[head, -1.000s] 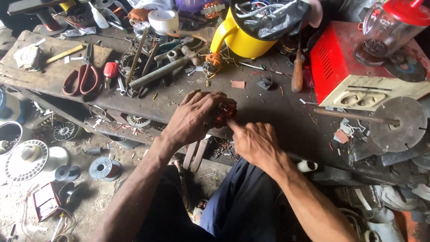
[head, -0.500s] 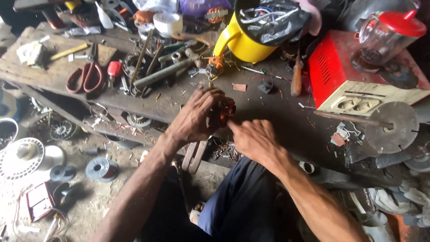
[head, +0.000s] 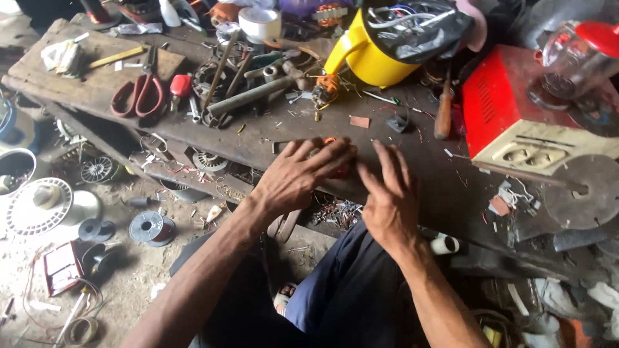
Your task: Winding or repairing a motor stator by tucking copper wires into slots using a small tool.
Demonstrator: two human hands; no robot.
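Scissors point(head: 137, 95) lie far left on the surface point(head: 412, 174); a jug point(head: 367, 55) stands far centre, a box point(head: 516, 116) to its right.
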